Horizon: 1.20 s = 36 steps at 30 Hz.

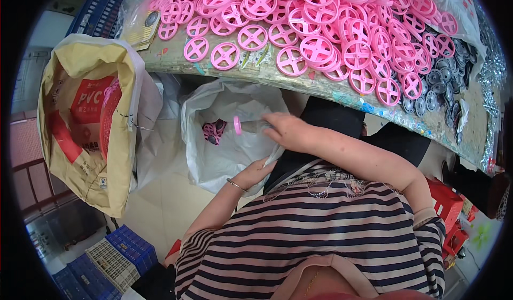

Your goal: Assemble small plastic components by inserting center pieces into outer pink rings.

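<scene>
A large white sack stands with its mouth spread in front of me, below the table edge. Inside it lie several pink wheels with dark centres. One pink wheel, seen edge-on, is over the sack's mouth, apart from my fingers. My right hand reaches across above the sack's right side, its fingers apart and holding nothing. At the sack's near right rim, beside my thigh, my left hand is closed on the sack's edge; its fingertips are partly hidden.
Pink four-spoked wheels lie heaped on the worn table, with dark grey round parts at the right. A yellow paper sack stands open at left. Blue crates are stacked at lower left; red boxes stand at right.
</scene>
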Tool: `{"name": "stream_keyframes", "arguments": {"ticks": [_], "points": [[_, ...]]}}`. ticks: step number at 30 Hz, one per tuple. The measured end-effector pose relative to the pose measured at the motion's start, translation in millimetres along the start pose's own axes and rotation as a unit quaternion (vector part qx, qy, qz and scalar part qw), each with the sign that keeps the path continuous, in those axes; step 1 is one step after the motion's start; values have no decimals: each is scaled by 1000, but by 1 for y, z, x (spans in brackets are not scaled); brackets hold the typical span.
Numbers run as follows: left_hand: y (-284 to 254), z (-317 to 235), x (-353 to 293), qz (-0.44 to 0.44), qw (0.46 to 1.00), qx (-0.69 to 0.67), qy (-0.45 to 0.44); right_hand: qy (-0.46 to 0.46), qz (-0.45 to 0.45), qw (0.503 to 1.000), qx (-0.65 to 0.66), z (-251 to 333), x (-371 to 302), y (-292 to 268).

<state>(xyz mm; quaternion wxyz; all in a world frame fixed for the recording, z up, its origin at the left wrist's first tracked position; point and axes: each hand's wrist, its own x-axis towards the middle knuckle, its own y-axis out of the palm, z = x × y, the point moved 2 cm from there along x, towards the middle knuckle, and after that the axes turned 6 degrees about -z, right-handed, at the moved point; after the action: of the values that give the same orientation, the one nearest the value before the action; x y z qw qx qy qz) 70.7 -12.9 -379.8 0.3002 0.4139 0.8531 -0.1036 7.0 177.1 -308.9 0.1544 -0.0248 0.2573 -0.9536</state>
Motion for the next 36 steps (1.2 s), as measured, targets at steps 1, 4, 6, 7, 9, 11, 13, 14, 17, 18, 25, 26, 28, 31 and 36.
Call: {"name": "stream_keyframes", "arguments": {"ticks": [1, 4, 6, 7, 9, 11, 13, 14, 17, 18, 25, 26, 28, 31, 36], "points": [[1, -5, -4, -21, 1000, 11, -16, -28, -46, 991, -125, -6, -4, -10], [5, -6, -10, -58, 998, 29, -10, 9, -95, 961, -259, -42, -3, -24], [1, -11, -12, -89, 995, 32, 15, 193, 72, 962, -180, -16, 19, -33], [0, -26, -10, -115, 992, 47, 18, 192, 68, 958, -200, -24, 24, -29], [-1, -52, -6, -165, 986, 31, 19, 232, 83, 950, -189, -59, 41, -8], [-2, -57, 1, -164, 985, 31, 44, 287, 122, 947, -80, -62, 49, -5], [5, -63, 13, -165, 979, 46, 108, 343, 212, 909, 104, -64, 54, -1], [7, -66, 17, -168, 979, 43, 106, 343, 217, 908, 104, -64, 50, 0], [12, -84, 26, -110, 985, 64, 117, 354, 86, 888, 280, -43, 30, -14], [13, -91, 27, -109, 985, 63, 115, 356, 86, 887, 280, -40, 23, -16], [32, -120, 25, 58, 966, 131, 215, 197, 8, 971, 136, 25, -42, -83], [31, -123, 22, 59, 966, 131, 214, 193, -13, 969, 151, 26, -50, -90], [26, -134, 12, 26, 981, -48, 186, 213, -45, 965, 146, 11, -66, -97], [-17, -89, 28, -106, 987, -115, 36, 224, -96, 960, 135, -14, -79, -98], [-67, 26, 26, -82, 876, 472, -55, 241, -96, 955, 145, -23, -87, -99]]}}
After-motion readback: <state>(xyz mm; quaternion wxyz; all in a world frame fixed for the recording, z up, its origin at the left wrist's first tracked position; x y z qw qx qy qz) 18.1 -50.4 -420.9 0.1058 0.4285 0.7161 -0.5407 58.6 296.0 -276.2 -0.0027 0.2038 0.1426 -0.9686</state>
